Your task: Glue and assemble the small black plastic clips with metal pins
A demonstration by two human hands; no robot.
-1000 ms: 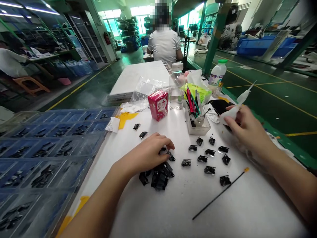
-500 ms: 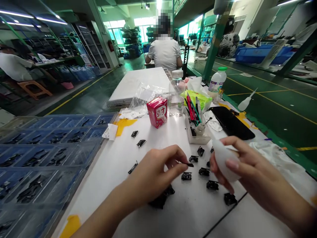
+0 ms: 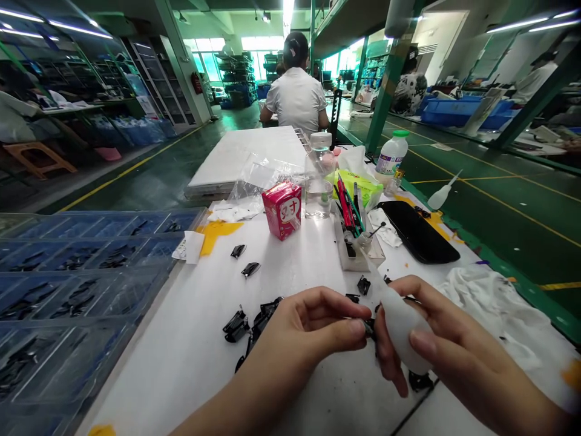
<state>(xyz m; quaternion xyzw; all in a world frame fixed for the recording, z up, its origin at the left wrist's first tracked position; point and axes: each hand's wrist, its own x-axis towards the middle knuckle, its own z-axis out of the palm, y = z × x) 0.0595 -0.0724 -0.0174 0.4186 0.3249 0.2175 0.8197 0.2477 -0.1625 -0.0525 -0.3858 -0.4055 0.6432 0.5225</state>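
My left hand [image 3: 313, 330] pinches a small black part [image 3: 370, 327] between thumb and fingertips. My right hand [image 3: 436, 339] is wrapped around a white squeeze bulb [image 3: 403, 330] with a thin tip pointing up and away. Both hands are close together over the white tabletop, with the bulb just right of the pinched part. Several small black pieces lie around them: a pile [image 3: 261, 318] partly behind my left hand, one piece [image 3: 364, 284] beyond my fingers, and one [image 3: 420, 381] below my right hand.
Divided plastic trays [image 3: 136, 290] of black parts fill the left side. Farther back stand a red box [image 3: 282, 211], a clear bottle [image 3: 319, 175], a pen holder [image 3: 358, 257] and a phone [image 3: 418, 232]. A white cloth [image 3: 490, 309] lies right. A person [image 3: 297, 97] sits ahead.
My left hand has moved right with the black part, towards my right hand. The squeeze bulb is now more upright and lower, and the hands have come together. The view has shifted slightly.
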